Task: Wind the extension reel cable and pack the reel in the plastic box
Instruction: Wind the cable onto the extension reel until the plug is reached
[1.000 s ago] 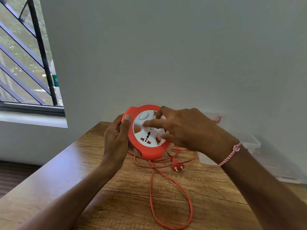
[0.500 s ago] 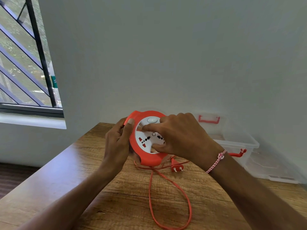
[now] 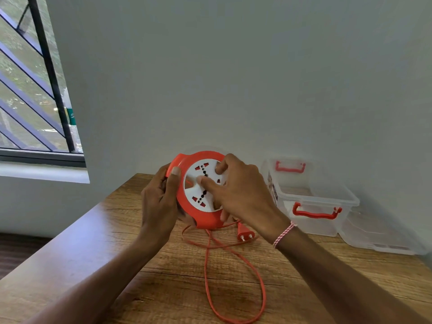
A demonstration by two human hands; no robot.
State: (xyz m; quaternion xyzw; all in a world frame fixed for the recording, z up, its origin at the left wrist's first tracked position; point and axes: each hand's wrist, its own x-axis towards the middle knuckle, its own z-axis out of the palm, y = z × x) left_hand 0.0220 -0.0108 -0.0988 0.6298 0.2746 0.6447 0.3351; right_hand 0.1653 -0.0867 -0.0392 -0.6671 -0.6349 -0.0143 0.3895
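Observation:
A round orange extension reel point(image 3: 189, 208) with a white socket face is held tilted above the wooden table point(image 3: 117, 265). My left hand point(image 3: 160, 202) grips its left rim, thumb on the front edge. My right hand point(image 3: 240, 195) has its fingers curled onto the white centre disc. The thin orange cable point(image 3: 233, 277) hangs from the reel's underside and lies in a long loop on the table. Its orange plug point(image 3: 244, 233) rests on the table under my right wrist. A clear plastic box point(image 3: 315, 195) with red handles stands open at the right by the wall.
The box's clear lid point(image 3: 383, 237) lies flat on the table to the right of the box. A grey wall runs close behind the table. A barred window point(image 3: 32, 90) is at the left, and the table's left edge drops to a dark floor.
The white centre disc has turned under my right hand's fingers, and the sockets now sit at another angle. The cable loop on the table has grown shorter. The view shifted left, showing more of the box.

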